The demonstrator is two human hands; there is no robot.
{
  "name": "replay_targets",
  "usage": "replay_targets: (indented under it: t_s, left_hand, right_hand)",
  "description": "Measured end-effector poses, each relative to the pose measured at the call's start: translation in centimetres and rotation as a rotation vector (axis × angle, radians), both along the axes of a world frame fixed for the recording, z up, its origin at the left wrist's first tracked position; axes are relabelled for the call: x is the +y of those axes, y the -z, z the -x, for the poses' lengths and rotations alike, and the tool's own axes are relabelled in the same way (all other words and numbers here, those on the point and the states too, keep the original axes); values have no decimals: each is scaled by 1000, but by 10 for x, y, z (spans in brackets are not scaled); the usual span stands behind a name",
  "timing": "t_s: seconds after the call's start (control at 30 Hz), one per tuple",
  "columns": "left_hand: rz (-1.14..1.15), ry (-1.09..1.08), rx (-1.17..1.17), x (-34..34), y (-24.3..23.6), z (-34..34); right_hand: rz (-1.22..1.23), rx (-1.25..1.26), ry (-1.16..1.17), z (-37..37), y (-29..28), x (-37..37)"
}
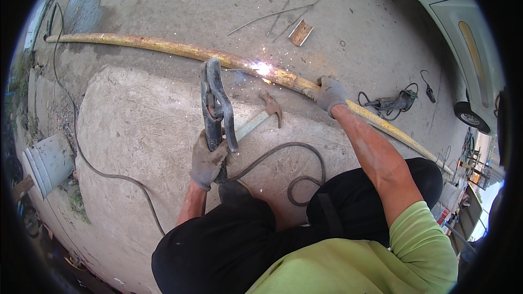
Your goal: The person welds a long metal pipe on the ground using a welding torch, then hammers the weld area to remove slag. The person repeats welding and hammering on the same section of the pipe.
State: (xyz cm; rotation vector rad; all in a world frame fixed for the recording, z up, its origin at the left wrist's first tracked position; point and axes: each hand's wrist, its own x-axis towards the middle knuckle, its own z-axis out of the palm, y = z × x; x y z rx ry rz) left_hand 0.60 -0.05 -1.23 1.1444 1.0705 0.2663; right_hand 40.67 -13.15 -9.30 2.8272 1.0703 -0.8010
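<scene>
My left hand (pixel 208 159), in a grey work glove, is closed round the handle of a black welding electrode holder (pixel 213 106). A thin electrode reaches right from its jaws to a long, rusty yellow pipe (pixel 180 49), where a bright arc (pixel 263 68) throws sparks. To the right of the arc, my gloved right hand (pixel 330 95) grips the pipe, its fingers wrapped over the top. A claw hammer (pixel 254 124) with a pale handle lies on the concrete between my hands, its head just below the pipe. The glare hides the exact spot where electrode and pipe meet.
Thin rods (pixel 272 16) and a short curved piece of cut pipe (pixel 300 32) lie beyond the pipe. An angle grinder (pixel 400 102) rests at the right, near a parked vehicle (pixel 463 27). A dark cable (pixel 103 173) crosses the slab; a white bucket (pixel 50 163) lies tipped at left.
</scene>
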Motion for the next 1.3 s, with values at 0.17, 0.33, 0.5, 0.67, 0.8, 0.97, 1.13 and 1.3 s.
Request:
replay_targets:
  t_s: [0.17,0.33,0.5,0.67,0.8,0.97,1.13,1.3]
  left_hand:
    - [6,3,13,1,-3,-3]
    - [4,19,9,2,2,0]
    - [3,9,-15,0,3,1]
    - [-7,13,4,0,3,2]
    - [6,42,-7,0,2,2]
    - [-9,28,-15,-2,7,3]
    - [-13,30,0,-2,9,6]
    - [-14,28,-7,-2,5,2]
  right_hand:
    - [-10,-2,5,-1,1,-2]
    - [5,0,5,1,-3,1]
    - [7,38,24,2,-10,3]
    - [-3,28,27,2,-7,1]
    - [58,57,39,5,-18,9]
    - [13,6,11,2,-9,2]
    - [0,-18,-25,1,-4,0]
    - [18,7,-8,1,-7,1]
